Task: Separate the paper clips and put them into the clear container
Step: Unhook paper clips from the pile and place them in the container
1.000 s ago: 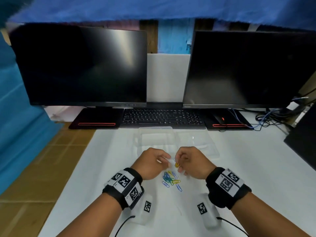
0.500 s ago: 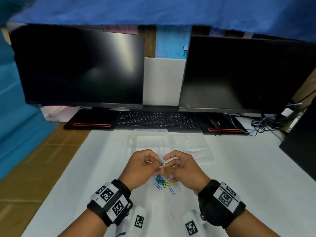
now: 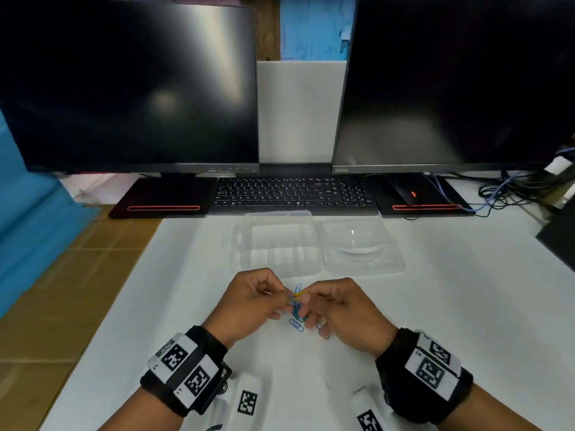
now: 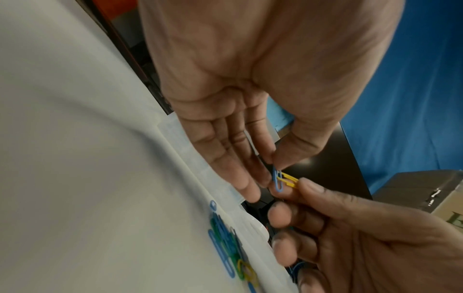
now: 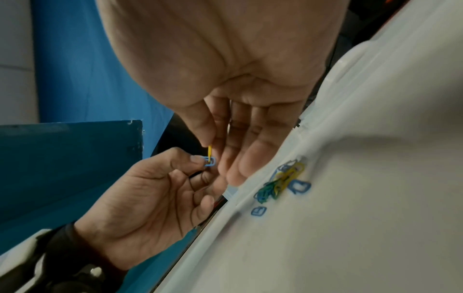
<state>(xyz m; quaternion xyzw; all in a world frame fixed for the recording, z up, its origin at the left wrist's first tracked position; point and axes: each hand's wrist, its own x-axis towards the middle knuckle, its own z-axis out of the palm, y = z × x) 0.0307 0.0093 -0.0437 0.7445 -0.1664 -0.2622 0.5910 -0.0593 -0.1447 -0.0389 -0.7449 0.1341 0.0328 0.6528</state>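
Observation:
Just above the white table (image 3: 435,306), my two hands meet over a small pile of blue, green and yellow paper clips (image 3: 298,320). Thumb and forefinger of my left hand (image 3: 287,298) pinch a blue clip (image 4: 278,181). My right hand (image 3: 308,299) pinches a yellow clip (image 4: 289,179) that is hooked through the blue one. In the right wrist view the yellow clip (image 5: 210,151) hangs into the blue clip (image 5: 210,161). The clear container (image 3: 280,241) lies open just beyond my hands, with its lid (image 3: 361,244) flat to the right. I see no clips inside it.
Behind the container are a black keyboard (image 3: 295,194), two dark monitors (image 3: 130,88) and a mouse (image 3: 404,194). Tangled cables (image 3: 513,194) lie at the back right. The table's left edge drops to brown cardboard (image 3: 62,290). White tagged blocks (image 3: 247,399) lie near my wrists.
My hands have drawn close together above the pile, and the linked blue and yellow clips are now held between them. The head view has shifted closer.

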